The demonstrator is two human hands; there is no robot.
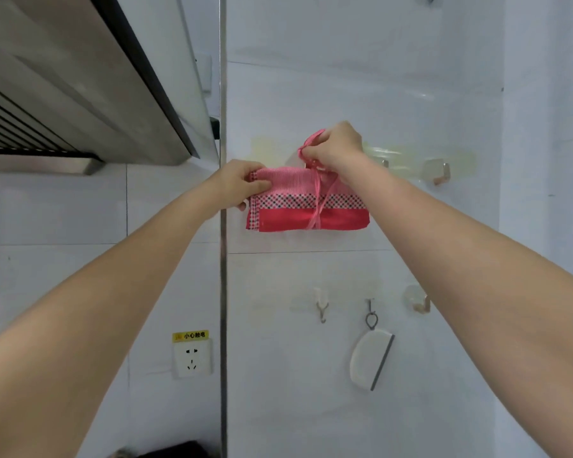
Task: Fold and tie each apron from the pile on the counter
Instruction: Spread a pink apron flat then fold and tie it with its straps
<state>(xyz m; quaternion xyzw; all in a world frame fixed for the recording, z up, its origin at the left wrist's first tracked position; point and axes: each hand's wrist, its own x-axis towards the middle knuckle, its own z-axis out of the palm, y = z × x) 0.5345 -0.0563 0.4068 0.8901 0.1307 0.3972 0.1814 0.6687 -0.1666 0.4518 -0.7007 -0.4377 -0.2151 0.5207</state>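
Two hands up at the wall, both ours. We hold a folded pink apron (306,203) flat against the white tile wall (344,94), just right of the metal corner strip (223,276). Our left hand (242,183) pinches the apron's upper left edge, thumb on the front, fingers curled round behind. Our right hand (336,148) is closed on the pink tie string (316,200) above the apron's top edge; the fingertips are hidden, so we cannot tell how the loop sits. String runs down across the front of the bundle, wrapped round its middle. Apron shows a checked band and a solid red band below it. A row of clear stick-on hooks (439,171) sits beside the right hand. Lower down hang a small hook (322,307) and a white scraper (371,358). Power socket (192,358) with yellow warning label at lower left, range hood (80,77) at upper left.
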